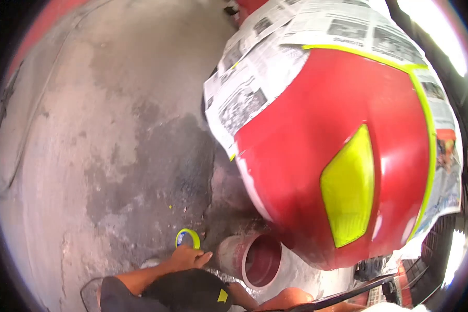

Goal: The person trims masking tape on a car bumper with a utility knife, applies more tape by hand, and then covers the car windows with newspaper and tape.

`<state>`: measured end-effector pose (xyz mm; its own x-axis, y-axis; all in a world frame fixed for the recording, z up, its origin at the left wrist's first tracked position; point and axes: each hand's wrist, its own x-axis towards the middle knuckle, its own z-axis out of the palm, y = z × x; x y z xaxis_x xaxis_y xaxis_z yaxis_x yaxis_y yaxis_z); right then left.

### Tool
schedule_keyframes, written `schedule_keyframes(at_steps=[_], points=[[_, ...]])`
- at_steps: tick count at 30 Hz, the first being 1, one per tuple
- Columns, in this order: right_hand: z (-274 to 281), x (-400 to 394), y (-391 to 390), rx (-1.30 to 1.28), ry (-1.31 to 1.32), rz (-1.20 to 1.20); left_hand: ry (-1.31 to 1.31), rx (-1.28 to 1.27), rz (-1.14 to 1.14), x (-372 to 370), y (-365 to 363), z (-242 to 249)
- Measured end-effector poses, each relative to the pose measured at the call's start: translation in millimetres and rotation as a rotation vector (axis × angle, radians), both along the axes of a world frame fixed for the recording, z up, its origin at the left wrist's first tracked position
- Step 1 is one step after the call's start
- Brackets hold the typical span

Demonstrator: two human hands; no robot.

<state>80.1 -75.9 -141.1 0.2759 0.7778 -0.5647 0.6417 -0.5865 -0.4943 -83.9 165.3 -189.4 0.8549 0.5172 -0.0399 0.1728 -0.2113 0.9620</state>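
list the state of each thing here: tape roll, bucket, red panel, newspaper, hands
tape roll: on the floor, at the hand's fingertips
bucket: tipped on its side, mouth towards the camera, red inside
red panel: masked, yellow-green tape along its edge and over one patch
newspaper: taped around the panel
left hand: reaching to the roll, grip unclear
right hand: not in view

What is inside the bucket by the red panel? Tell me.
The bucket lies tipped on the concrete floor, its mouth showing a red-coated inner wall and nothing loose. Its deeper bottom is in shadow, so that part cannot be judged.
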Motion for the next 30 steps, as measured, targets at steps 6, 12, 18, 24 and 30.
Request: schedule_keyframes(at_steps=[6,12,18,24,30], points=[[22,26,17,-0.016,-0.047,0.037,0.033,0.134,0.002,7,-1,-6],[63,56,17,-0.082,-0.128,0.194,-0.002,0.099,-0.001,36,-4,-18],[93,79,-20,-0.092,-0.176,0.428,-0.09,-0.037,-0.152,47,29,23],[121,60,-44,-0.039,-0.428,0.261,-0.057,0.075,-0.854,109,63,0],[135,64,-75,0.195,-0.418,0.139,-0.053,0.155,-1.243,89,-9,190]])
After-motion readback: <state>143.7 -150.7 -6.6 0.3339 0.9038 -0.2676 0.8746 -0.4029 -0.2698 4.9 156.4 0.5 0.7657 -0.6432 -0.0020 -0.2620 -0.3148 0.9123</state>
